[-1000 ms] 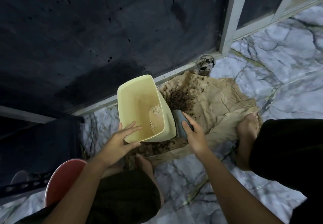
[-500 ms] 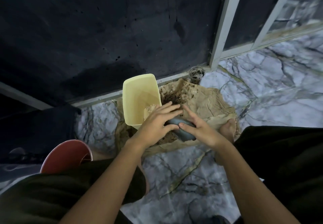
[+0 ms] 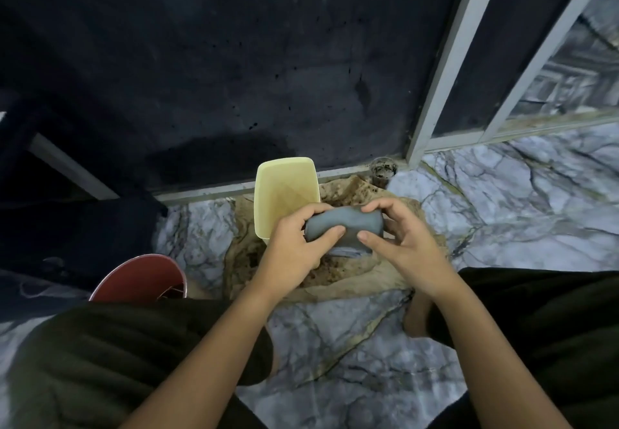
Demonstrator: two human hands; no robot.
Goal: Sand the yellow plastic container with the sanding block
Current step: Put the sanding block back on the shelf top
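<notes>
At the far left the marbled floor (image 3: pixel 201 237), pale grey with dark veins, runs into deep shadow under a dark bulk whose shape cannot be made out; a red bucket (image 3: pixel 140 277) stands there, its lower half cut off by the person's dark-clothed left knee (image 3: pixel 134 355). Behind it a black, speckled wall panel (image 3: pixel 234 76) fills the upper frame, edged at its foot by a pale metal rail (image 3: pixel 207 190). Toward the middle a crumpled brown sheet (image 3: pixel 368 277), spotted with dark grit, lies spread on the floor; the yellow plastic container (image 3: pixel 284 190) stands on it against the rail, open mouth tipped toward the camera, its near lower corner hidden by the left hand (image 3: pixel 294 247). That hand curls round the left end of the grey sanding block (image 3: pixel 345 224), thumb pressed on its near face and fingers over the top; the right hand (image 3: pixel 402 241) pinches the block's right end, thumb below, forefinger above, the other fingers loosely spread. The block is held just in front of the container's right wall; whether they touch cannot be told. Something bluish hangs under the block, too hidden to name. Farther right a small dirty cup (image 3: pixel 383 169) sits at the foot of a pale frame post (image 3: pixel 445 60); beyond are dark glass panes and more marbled floor; the right knee (image 3: pixel 552 328) closes the corner. No writing or label is legible anywhere.
</notes>
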